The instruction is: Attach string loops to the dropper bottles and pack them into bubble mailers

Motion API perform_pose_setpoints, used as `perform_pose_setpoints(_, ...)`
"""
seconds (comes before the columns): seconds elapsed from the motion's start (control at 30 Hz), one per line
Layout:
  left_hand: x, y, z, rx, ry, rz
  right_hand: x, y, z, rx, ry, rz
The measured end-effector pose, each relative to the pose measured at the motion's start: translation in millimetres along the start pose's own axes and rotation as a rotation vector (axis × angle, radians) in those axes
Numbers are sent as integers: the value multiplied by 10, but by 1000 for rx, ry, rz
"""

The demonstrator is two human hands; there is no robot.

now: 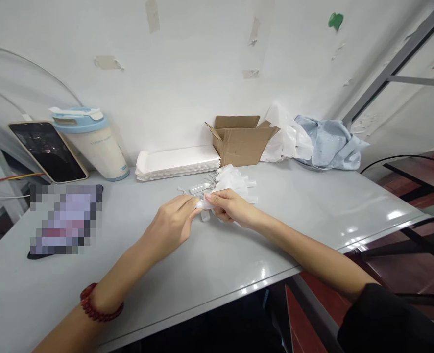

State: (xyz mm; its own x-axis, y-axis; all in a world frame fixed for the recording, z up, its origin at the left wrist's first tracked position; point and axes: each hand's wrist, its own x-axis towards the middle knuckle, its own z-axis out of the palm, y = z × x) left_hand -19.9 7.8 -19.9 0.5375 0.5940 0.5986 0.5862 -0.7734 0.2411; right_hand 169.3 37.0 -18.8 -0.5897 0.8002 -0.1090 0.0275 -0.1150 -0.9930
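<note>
2 bare hands met near the middle of the grey table (239, 255), fingertips almost touching, with a small white piece of plastic (204, 204) pinched between them. The left hand (173, 218) had its thumb and fingers closed on the left end; the right hand (233, 206) gripped the other end, thumb on top and fingers curled under. What the piece was exactly could not be made out, since the fingers covered much of it. Its long axis seemed to run roughly from side to side, hand to hand, so neither hand was nearer: both were at it, and any pull or twist would probably act along that line.

Just beyond the right hand lay a loose pile of small white and clear tubes (231, 182), pointing in mixed directions. 1 clear tube (199, 188) lay just beyond the left fingertips, nearly sideways on; 1 lower tube (205, 215) stuck out toward the person from under the hands. Behind the pile stood an open cardboard box (244, 147), with a stack of white packets (178, 161) to its left and a white plastic bag (286, 137) to its right.
</note>
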Motion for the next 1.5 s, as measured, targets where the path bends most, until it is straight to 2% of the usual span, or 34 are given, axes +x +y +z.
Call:
perform_pose_setpoints(0.07, -5, -1, 5, 35, -11, 13, -7, -14, -8, 51, -11, 54)
perform_pose_setpoints(0.13, 8, 15, -13, 1, -41, -33, -16, -32, -3, 65, 7, 95)
perform_pose_setpoints(0.23, 50, 60, -66, -152, -143, -237, -20, -46, 23, 21, 47, 107)
perform_pose_setpoints(0.33, 92, 90, -106, -338, -226, -466, -25, -38, 59, -183, 162, -50)
perform_pose_setpoints(0.43, 111, 87, -111, -481, -255, -606, -43, -25, 92, -489, 285, -266)
perform_pose_setpoints(0.5, 112, 71, -106, -577, -292, -683, -58, -20, 110, -598, 302, -343)
perform_pose_setpoints(0.6, 111, 41, -102, -736, -348, -759, -72, -12, 121, -627, 307, -405)
perform_pose_setpoints(0.73, 121, 30, -118, -885, -303, -835, -66, 28, 108, -741, 301, -524)
perform_pose_setpoints(0.8, 130, 47, -127, -910, -276, -855, -60, 55, 102, -838, 289, -597)
perform_pose_setpoints(0.87, 135, 80, -126, -868, -268, -833, -58, 70, 103, -899, 281, -599)
perform_pose_setpoints(1.03, 105, 192, -68, -585, -237, -638, -60, 13, 102, -849, 353, -440)
perform_pose_setpoints(1.13, 77, 229, -35, -416, -180, -484, -51, -28, 88, -766, 347, -400)
perform_pose_setpoints(1.2, 70, 230, -29, -364, -170, -447, -42, -29, 84, -707, 338, -361)
perform_pose_setpoints(1.3, 77, 203, -40, -374, -173, -516, -41, 0, 99, -622, 327, -318)
perform_pose_setpoints(1.5, 126, 138, -85, -550, -176, -732, -65, 12, 138, -650, 255, -416)
